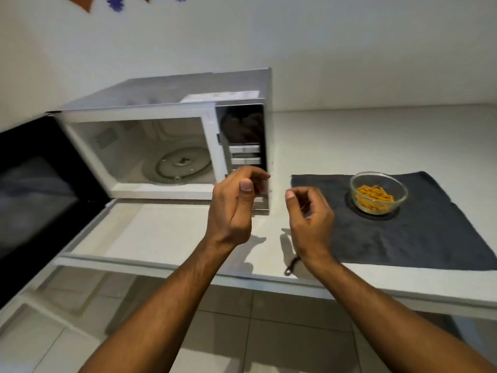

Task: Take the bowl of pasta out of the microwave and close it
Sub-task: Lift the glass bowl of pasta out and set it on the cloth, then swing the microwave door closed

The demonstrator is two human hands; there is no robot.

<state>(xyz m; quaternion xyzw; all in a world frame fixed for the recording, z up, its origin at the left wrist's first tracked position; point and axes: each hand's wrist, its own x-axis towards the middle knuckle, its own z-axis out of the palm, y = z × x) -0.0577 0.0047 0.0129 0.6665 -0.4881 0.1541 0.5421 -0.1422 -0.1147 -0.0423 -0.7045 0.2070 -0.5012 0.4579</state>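
A clear glass bowl of orange pasta (377, 193) stands on a dark grey cloth (403, 238) at the right of the counter. The white microwave (161, 103) sits at the left, its cavity holding only the glass turntable (177, 165). Its black door (40, 189) hangs wide open to the left. My left hand (234, 208) hovers in front of the microwave's control panel (244, 146), fingers loosely curled and holding nothing. My right hand (309, 214) floats between the microwave and the cloth, fingers apart and holding nothing.
The white counter (166, 232) ends in a front edge just below my wrists, with tiled floor beneath. A small dark object (291, 266) lies near that edge under my right wrist. A white wall stands behind the microwave.
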